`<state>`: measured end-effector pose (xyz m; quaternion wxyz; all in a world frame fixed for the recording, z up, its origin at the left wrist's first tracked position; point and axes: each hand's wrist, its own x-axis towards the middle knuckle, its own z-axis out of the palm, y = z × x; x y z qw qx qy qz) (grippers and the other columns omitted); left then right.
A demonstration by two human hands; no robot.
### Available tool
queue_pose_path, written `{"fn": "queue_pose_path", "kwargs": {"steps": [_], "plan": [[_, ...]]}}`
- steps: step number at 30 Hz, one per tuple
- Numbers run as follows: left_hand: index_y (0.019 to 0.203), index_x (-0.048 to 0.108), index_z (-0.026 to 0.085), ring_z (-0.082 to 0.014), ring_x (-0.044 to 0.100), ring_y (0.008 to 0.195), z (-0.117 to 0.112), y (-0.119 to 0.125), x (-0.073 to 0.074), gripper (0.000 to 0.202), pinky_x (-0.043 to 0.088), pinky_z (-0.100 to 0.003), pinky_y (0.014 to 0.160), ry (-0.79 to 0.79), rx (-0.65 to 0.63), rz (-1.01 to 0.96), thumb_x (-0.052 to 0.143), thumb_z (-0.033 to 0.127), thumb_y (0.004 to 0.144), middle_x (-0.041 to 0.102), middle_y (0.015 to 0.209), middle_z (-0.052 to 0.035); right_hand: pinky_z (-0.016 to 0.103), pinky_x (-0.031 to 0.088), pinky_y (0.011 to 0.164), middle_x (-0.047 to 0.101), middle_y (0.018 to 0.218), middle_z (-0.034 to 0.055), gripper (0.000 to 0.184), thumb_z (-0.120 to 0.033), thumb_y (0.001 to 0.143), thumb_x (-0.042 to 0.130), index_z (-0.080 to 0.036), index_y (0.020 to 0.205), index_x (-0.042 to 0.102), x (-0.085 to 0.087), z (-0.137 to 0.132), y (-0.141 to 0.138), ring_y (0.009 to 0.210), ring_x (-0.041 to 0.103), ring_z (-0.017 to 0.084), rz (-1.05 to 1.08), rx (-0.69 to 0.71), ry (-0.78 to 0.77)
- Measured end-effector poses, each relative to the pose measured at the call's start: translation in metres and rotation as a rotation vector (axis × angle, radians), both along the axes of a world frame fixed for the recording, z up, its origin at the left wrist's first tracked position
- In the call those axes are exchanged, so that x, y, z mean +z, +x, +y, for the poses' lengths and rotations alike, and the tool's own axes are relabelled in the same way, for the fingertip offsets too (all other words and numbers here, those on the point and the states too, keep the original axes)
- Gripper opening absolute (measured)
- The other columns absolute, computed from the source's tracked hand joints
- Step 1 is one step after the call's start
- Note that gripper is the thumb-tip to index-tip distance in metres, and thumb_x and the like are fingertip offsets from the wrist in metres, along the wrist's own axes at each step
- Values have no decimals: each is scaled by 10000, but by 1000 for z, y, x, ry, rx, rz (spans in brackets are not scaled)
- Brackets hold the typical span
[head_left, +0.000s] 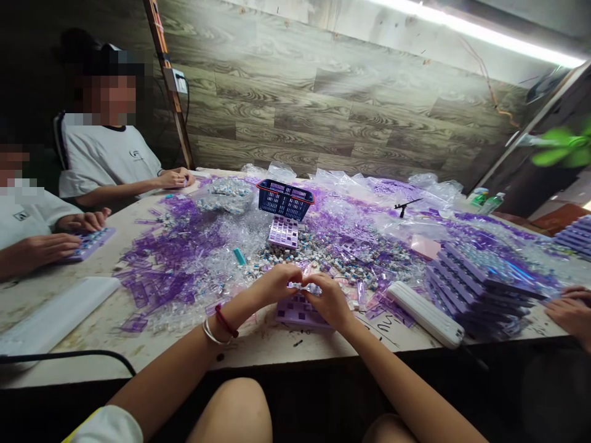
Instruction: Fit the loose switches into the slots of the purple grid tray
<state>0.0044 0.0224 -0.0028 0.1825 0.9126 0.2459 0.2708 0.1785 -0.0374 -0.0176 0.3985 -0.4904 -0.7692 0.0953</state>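
Both hands meet over a light purple plastic panel (300, 317) with square holes, lying at the table's front edge. My left hand (281, 284) is closed, thumb and fingers pinched at the panel's far side. Close against it, my right hand (327, 300) is closed in a similar pinch. Small clear or whitish pieces show between the fingertips, too small to name. Just beyond lies a heap of small white and blue pieces (344, 261). A second purple panel with square holes (284, 232) leans against a dark blue basket (285, 202).
Purple transparent strips (184, 246) cover the left of the table. A stack of purple panels (478, 289) stands at right beside a white power strip (425, 314). A long white box (60, 314) lies front left. Two co-workers sit at left; another person's hands (572, 311) show at right.
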Motion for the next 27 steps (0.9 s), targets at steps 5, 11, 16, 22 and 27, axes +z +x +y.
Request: {"fn": "queue_pose_path", "kwargs": {"steps": [5,11,16,22,27], "plan": [[714,558,145,-110,510,644,-1,1,0,78,362,-211,617,-13,11,-19,618,96,708,581,689,23,355,489,815,708,859,29,170,-84,736,657,-223,834,667,0,-1,1,873,638,219,-6,7,13],[715,579,140,-114,526,656,-2,2,0,82,362,-215,636,6,9,23,619,73,690,610,702,15,340,500,834,696,906,52,218,-53,732,658,-217,876,676,-1,0,2,922,630,216,-116,23,29],[738,609,135,-128,555,685,0,2,-3,95,381,-222,658,20,18,48,619,55,689,639,729,-1,364,486,865,705,908,57,235,-43,726,663,-207,895,666,2,0,3,960,610,233,-231,54,90],[767,641,149,-138,585,706,2,2,-4,96,400,-231,686,23,-16,48,615,72,716,669,748,-1,351,492,847,707,883,52,159,-53,752,637,-205,791,657,4,0,3,891,629,205,-173,86,100],[762,644,147,-140,583,702,2,2,-3,99,400,-231,682,19,-6,47,602,70,715,669,738,-4,329,497,806,704,846,42,149,-59,760,639,-207,769,654,1,1,4,839,646,193,-148,68,65]]}}
